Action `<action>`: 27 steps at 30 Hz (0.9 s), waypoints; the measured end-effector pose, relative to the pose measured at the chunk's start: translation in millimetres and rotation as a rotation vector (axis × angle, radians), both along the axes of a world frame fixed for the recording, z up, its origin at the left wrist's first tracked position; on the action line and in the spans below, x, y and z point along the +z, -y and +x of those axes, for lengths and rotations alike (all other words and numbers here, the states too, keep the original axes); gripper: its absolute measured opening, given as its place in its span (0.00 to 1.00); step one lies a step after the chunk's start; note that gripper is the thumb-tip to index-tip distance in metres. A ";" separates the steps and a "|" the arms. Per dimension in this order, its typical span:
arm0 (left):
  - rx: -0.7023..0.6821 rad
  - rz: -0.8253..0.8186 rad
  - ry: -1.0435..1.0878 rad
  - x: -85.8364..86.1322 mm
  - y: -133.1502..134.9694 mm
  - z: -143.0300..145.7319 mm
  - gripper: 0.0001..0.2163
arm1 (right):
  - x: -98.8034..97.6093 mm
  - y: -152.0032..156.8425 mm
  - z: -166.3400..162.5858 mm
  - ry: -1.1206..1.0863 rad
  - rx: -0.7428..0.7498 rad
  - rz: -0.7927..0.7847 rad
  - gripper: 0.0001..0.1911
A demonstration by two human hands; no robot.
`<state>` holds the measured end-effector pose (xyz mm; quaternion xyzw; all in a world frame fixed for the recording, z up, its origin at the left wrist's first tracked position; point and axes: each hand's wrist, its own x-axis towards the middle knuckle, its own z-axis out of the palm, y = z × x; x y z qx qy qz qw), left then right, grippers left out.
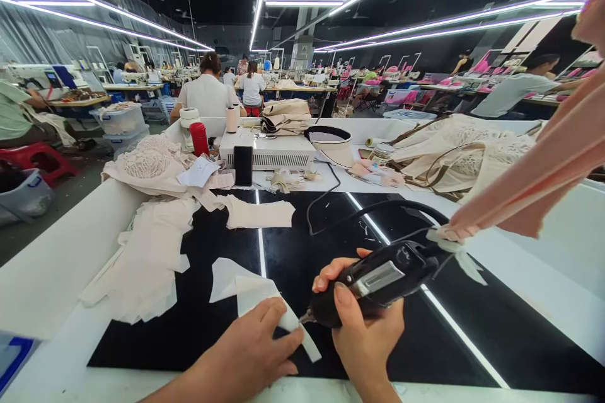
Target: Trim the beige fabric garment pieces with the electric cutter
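My right hand (366, 334) is wrapped around a black corded handheld power tool (378, 280) with a pointed metal tip. The tip meets the edge of a cream fabric piece (258, 289) on the black mat (198, 340). My left hand (255, 340) presses on this piece, thumb and forefinger close together at its edge beside the tip. The fabric lies partly folded, with a narrow strip end reaching past the tip. A peach cloth strip (510, 182), tied with a whitish strip, is attached to the tool's rear and rises to the upper right.
Stacked cream pieces (146, 258) and a lace bra cup (154, 160) lie left. One flat cream piece (259, 211) is farther back. Behind stand a white vented box (269, 152), phone (243, 165), red bottle (199, 138) and visor (331, 143). More lace garments (463, 151) are right. People sew beyond.
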<state>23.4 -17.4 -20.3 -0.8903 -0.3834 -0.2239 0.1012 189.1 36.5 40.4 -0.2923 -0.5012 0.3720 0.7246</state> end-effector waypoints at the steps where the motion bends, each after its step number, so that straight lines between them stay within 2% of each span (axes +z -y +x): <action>1: -0.001 0.025 -0.002 0.6 -0.3 0.2 0.32 | 0.0 0.5 -0.2 0.005 -0.004 -0.003 0.21; 6: -0.017 0.084 -0.051 3.0 -3.2 0.3 0.24 | 1.6 1.0 -1.6 0.023 -0.015 -0.025 0.19; 15: 0.003 0.031 -0.017 -4.9 -1.4 -0.2 0.28 | 5.5 -5.7 -11.1 -0.016 -0.018 0.015 0.18; 21: -0.031 0.049 0.021 -10.7 -2.3 -0.1 0.24 | 7.7 -10.3 -13.2 -0.019 0.007 0.029 0.18; 27: -0.034 -0.025 0.093 -10.4 -2.5 0.7 0.29 | 6.3 -16.5 -18.7 -0.038 0.033 0.038 0.20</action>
